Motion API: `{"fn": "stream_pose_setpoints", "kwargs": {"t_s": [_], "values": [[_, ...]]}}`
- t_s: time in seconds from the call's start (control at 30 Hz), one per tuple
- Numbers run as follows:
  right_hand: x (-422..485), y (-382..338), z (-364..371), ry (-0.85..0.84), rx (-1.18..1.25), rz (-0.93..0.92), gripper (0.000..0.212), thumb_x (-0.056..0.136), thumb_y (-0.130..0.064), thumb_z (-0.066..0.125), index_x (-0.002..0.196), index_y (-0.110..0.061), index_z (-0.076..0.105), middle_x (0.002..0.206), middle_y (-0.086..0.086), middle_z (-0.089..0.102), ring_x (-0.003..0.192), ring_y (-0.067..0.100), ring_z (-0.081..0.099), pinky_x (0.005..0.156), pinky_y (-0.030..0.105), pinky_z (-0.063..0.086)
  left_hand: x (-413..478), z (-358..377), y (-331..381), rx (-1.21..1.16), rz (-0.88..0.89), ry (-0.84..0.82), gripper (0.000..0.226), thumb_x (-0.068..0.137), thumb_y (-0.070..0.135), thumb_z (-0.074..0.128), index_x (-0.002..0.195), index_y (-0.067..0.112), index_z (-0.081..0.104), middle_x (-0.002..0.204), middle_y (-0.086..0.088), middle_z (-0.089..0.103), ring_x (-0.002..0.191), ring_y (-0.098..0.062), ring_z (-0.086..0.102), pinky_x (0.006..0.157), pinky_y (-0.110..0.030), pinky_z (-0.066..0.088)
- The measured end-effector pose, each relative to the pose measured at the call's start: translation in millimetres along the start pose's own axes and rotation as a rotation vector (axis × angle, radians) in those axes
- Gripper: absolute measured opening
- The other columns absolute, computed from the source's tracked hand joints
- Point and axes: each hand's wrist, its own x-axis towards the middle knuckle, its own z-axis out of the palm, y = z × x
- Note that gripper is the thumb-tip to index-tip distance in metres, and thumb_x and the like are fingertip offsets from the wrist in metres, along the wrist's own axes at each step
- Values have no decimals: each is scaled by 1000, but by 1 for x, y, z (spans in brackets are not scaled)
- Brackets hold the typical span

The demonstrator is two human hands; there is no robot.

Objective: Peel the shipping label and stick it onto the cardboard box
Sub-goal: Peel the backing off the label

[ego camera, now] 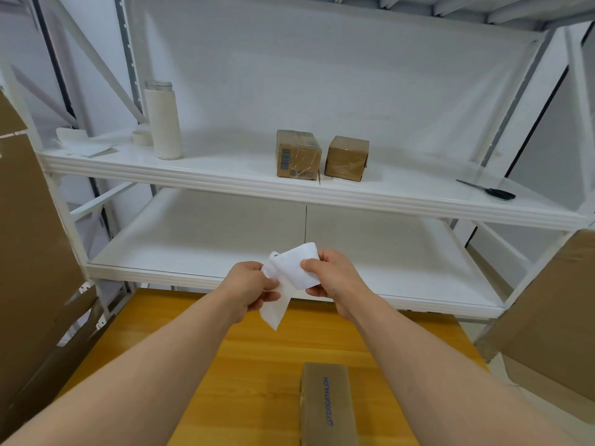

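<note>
Both hands hold a white shipping label (pixel 294 267) in the air above the far edge of a wooden table (pixel 244 358). My right hand (pixel 331 278) pinches the curled upper sheet. My left hand (pixel 251 284) grips the white backing strip (pixel 273 312) that hangs down from it. The two layers are partly separated. A long brown cardboard box (pixel 326 403) with blue print lies on the table, near the bottom of the view, below and apart from my hands.
A white metal shelf rack (pixel 225 185) stands behind the table. On its upper shelf are two small taped cardboard boxes (pixel 297 154) (pixel 347 157), a white bottle (pixel 163 120), a tape roll (pixel 141 136), papers and black scissors (pixel 492 190). Large flat cardboard sheets (pixel 29 239) lean at both sides.
</note>
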Motion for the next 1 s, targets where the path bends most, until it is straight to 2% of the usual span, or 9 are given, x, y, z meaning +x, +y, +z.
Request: {"fn": "stream_pose_setpoints", "kwargs": {"t_s": [0.13, 0.27, 0.37, 0.47, 0.63, 0.77, 1.0], "values": [[-2, 0, 0, 3, 6, 13, 20, 90, -19, 62, 108, -11, 59, 111, 9, 64, 100, 27, 65, 70, 30, 59, -2, 0, -1, 54, -4, 43, 19, 91, -2, 61, 100, 14, 65, 98, -14, 66, 72, -23, 55, 49, -23, 41], [-4, 1, 0, -4, 16, 8, 21, 89, -20, 63, 109, -11, 61, 111, 9, 66, 96, 24, 66, 70, 30, 59, -5, 0, 1, 59, -10, 49, 26, 88, -9, 55, 88, 15, 63, 97, -16, 65, 73, -24, 52, 50, -24, 41], [-5, 0, 0, -11, 17, 4, 22, 89, -19, 63, 109, -10, 61, 110, 8, 66, 92, 21, 65, 70, 30, 59, -6, 1, 4, -33, -23, 44, 18, 90, -5, 55, 96, 10, 62, 100, -17, 67, 68, -21, 64, 50, -23, 46], [-5, -2, 1, -21, -1, 2, 19, 89, -19, 62, 107, -12, 60, 111, 9, 64, 95, 24, 65, 69, 30, 58, -3, 1, 4, -107, -28, 28, 18, 94, 2, 56, 110, 7, 60, 103, -16, 68, 74, -22, 71, 53, -27, 53], [-7, -4, 1, -31, 3, 15, 13, 89, -17, 60, 101, -15, 59, 112, 9, 64, 101, 26, 64, 68, 29, 58, -5, 0, 1, -38, 0, 45, 13, 95, 2, 58, 104, 10, 63, 99, -12, 67, 65, -17, 66, 50, -22, 46], [-8, -4, 3, -34, 3, 24, 12, 89, -16, 59, 101, -14, 58, 112, 9, 64, 103, 27, 64, 73, 33, 59, -7, 0, 1, 13, 8, 62, 18, 91, -4, 59, 99, 11, 64, 100, -15, 67, 68, -19, 58, 47, -21, 42], [-7, -2, 2, -29, 31, 39, 22, 87, -15, 59, 108, -8, 60, 113, 13, 65, 105, 31, 65, 80, 41, 60, -6, 0, 3, -52, -2, 46, 16, 94, 7, 59, 108, 12, 63, 103, -14, 68, 73, -20, 68, 50, -23, 49]]}}
